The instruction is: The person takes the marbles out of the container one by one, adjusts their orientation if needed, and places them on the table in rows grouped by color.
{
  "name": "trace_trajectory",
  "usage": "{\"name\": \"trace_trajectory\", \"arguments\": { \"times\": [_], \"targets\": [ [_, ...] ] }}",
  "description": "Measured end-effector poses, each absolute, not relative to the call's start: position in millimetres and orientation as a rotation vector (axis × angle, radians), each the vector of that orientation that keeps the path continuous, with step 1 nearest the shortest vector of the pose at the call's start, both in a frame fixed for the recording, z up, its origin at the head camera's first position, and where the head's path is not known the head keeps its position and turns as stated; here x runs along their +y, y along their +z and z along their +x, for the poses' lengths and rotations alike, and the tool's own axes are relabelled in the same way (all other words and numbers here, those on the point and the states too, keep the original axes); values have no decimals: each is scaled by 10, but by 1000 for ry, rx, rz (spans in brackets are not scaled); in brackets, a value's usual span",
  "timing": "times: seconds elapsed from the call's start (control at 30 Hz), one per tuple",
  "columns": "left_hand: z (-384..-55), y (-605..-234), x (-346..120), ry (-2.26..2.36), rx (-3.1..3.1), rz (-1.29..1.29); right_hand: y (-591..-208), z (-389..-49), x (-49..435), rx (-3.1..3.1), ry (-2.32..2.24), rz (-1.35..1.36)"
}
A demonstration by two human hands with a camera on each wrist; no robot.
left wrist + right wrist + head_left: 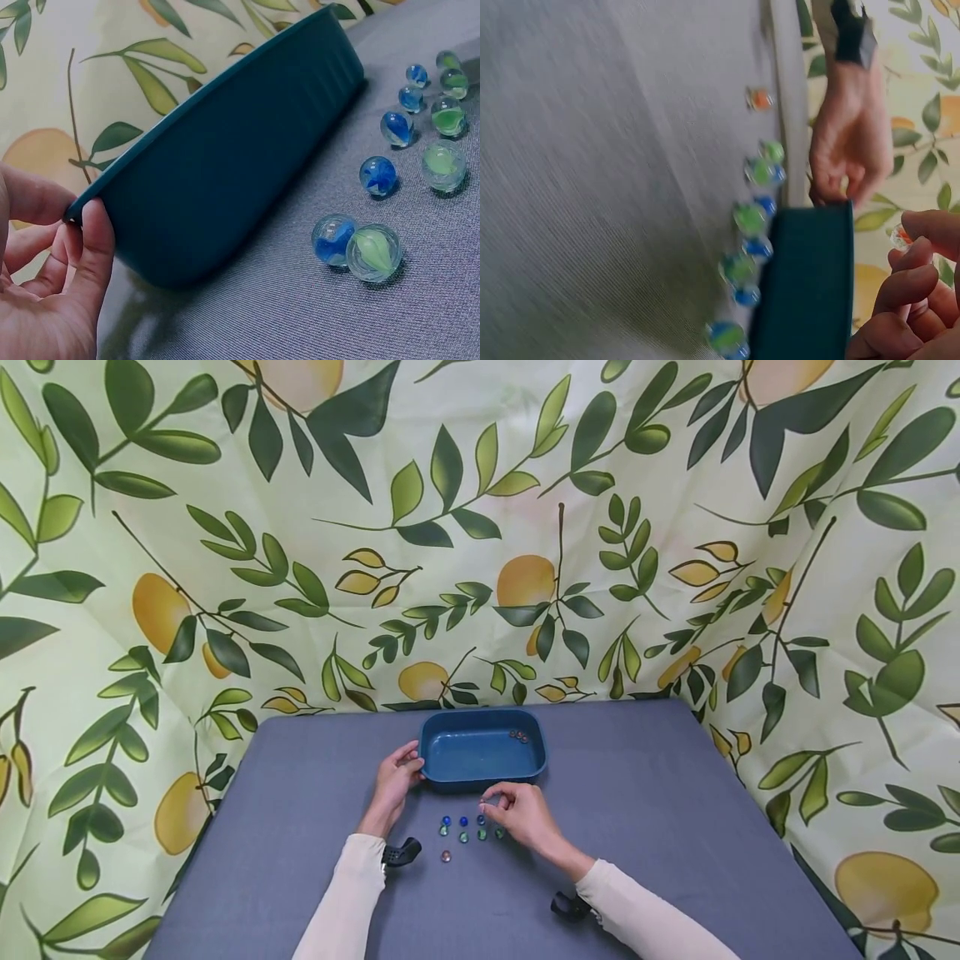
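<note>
My left hand pinches the left rim of a blue plastic tub, thumb outside the wall and fingers curled over the edge in the left wrist view. In front of the tub's near wall, my right hand holds a clear marble with an orange swirl between thumb and forefinger. Blue-swirled marbles and green-swirled marbles lie in two rows on the cloth below. Apart from them, nearer me, rests a single orange-swirled marble. Several brownish marbles sit in the tub's far right corner.
A grey-blue cloth covers the table. Leaf-and-fruit patterned fabric hangs behind it and along both sides. Black bands circle both wrists near the pale sleeves.
</note>
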State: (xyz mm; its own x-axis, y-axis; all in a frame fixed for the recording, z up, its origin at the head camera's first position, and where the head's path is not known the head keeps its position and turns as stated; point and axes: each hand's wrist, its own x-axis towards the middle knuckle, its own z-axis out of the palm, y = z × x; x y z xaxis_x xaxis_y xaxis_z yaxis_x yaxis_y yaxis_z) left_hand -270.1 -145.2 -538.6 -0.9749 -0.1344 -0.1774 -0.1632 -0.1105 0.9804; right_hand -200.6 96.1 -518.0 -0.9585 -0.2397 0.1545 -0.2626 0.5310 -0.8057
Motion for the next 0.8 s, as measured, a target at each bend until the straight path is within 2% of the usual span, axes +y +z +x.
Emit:
{"name": "trace_trajectory", "arguments": {
  "times": [0.37,0.8],
  "targets": [
    [-2704,-5388,-1456,2293,2081,-344,-5446,-1763,831,-2807,1500,540],
    [-2713,-5400,-1454,2296,2081,-351,-5600,-1698,762,-2888,1479,579]
  ]
}}
